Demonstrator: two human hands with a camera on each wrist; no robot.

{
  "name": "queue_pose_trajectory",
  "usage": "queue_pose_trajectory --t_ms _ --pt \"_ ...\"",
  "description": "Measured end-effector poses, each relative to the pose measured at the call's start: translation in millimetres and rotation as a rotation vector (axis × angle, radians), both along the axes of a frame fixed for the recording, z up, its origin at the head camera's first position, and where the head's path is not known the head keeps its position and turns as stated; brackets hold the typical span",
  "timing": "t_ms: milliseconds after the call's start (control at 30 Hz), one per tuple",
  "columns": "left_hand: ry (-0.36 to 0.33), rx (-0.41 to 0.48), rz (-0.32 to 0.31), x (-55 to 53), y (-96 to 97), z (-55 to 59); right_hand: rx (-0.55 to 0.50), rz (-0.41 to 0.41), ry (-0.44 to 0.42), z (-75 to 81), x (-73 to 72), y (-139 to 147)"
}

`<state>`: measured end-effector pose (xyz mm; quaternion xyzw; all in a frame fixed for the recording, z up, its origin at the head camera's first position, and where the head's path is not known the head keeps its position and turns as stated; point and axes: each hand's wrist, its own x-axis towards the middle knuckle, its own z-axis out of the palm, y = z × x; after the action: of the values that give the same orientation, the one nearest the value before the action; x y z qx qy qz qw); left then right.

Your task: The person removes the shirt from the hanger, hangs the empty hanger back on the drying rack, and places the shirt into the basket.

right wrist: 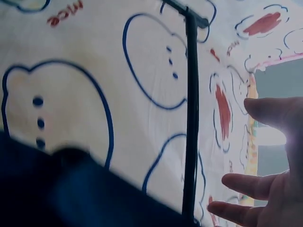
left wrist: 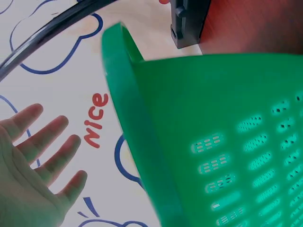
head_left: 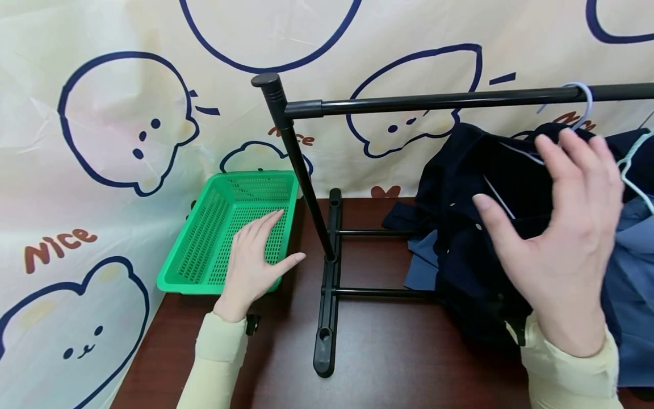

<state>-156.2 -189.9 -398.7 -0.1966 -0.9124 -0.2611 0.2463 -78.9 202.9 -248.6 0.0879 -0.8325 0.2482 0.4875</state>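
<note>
My left hand (head_left: 251,266) hovers above the right side of a green plastic basket (head_left: 170,279), thumb spread away from the fingers and nothing in it. In the left wrist view its fingers (left wrist: 61,161) are spread apart beside the basket wall (left wrist: 165,104). My right hand (head_left: 574,244) is raised in front of a dark navy garment (head_left: 462,250), fingers spread, holding nothing. That garment hangs from a pale hanger (head_left: 587,105) hooked on the black rail (head_left: 434,102); the right hand hides part of its collar. The right wrist view shows the dark cloth (right wrist: 94,189) close and blurred.
The black rack's upright (head_left: 306,182) and foot (head_left: 328,318) stand between the hands on a brown wooden table (head_left: 393,346). A blue garment (head_left: 636,295) and a mint-green hanger (head_left: 627,165) are at the far right. A printed cloth backdrop (head_left: 128,238) hangs behind.
</note>
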Motion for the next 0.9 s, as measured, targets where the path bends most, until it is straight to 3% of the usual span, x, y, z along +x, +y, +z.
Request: queue_pose_trajectory --t_ms 167,433,600,767,900 --pt "0.036 0.013 -0.032 3.3 4.7 0.9 -0.017 -0.087 -0.051 -2.8 2.4 21" --pt "0.099 0.052 -0.098 8.0 11.0 -0.5 -0.119 -0.168 -0.276 -21.5 2.7 38" --pt "0.104 0.066 -0.132 12.1 14.9 -1.8 -0.146 -0.207 -0.349 -30.0 -1.6 39" --pt "0.11 0.071 -0.162 14.1 20.1 -1.9 -0.173 -0.245 -0.337 -36.1 -9.8 42" --pt "0.11 0.072 -0.175 13.5 22.2 -3.1 -0.168 -0.236 -0.226 -42.8 -17.8 46"
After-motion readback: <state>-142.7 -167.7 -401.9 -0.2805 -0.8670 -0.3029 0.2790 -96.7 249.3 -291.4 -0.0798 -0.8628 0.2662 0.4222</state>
